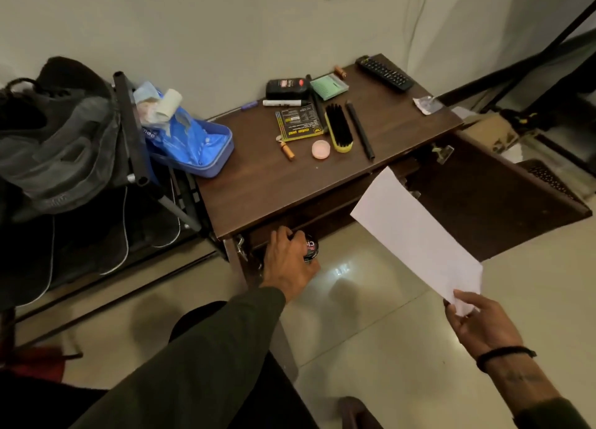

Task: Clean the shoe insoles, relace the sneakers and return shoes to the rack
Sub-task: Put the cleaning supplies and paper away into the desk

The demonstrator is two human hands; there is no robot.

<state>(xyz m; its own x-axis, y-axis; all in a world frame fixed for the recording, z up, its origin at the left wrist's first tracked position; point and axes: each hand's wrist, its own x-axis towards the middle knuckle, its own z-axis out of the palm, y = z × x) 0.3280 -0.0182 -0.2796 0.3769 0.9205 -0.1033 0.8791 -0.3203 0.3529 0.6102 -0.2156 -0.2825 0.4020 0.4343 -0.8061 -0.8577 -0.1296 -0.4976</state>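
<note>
Gripping a round tin (310,247), left hand (288,262) sits under the cabinet (274,190) top's front edge. Right hand (483,323), at 4 o'clock, pinches a paper (416,235) corner.

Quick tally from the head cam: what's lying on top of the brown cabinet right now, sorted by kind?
Shoe brush: 1
Remote control: 1
Marker pen: 1
Purple pen: 1
Small brown cylinders: 2
Pink round tin: 1
Yellow-edged packet: 1
Green pad: 1
Black bottle: 1
Black rod: 1
Blue tray: 1
Crumpled wrapper: 1
Total: 13
</note>
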